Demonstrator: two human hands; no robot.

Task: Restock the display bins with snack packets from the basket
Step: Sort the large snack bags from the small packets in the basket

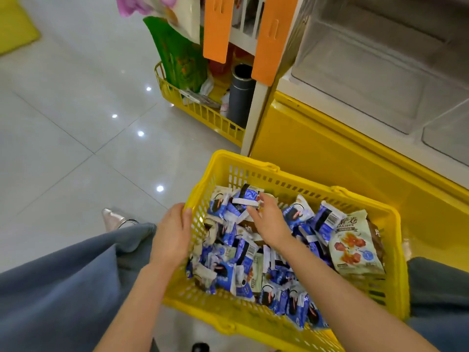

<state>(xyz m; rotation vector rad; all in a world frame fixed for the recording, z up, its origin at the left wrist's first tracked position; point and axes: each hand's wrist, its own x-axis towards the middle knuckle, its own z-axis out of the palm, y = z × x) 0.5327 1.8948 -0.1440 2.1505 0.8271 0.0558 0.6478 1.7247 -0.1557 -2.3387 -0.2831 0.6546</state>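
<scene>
A yellow plastic basket (299, 182) sits on the floor between my knees, filled with several small blue-and-white snack packets (243, 257) and a larger pale green packet (354, 246) at its right side. My left hand (172, 233) grips the basket's left rim, thumb inside the wall. My right hand (267, 219) reaches into the far part of the basket and pinches a blue-and-white packet (250, 196) at its fingertips. Clear display bins (360, 80) stand on top of the yellow cabinet to the upper right; the ones in view hold nothing.
The yellow cabinet (330, 158) runs along the right. Behind it a yellow wire rack (200, 110) holds a grey cylinder (239, 95), green bags and orange panels. Glossy grey floor tiles spread to the left. My jeans-clad legs flank the basket.
</scene>
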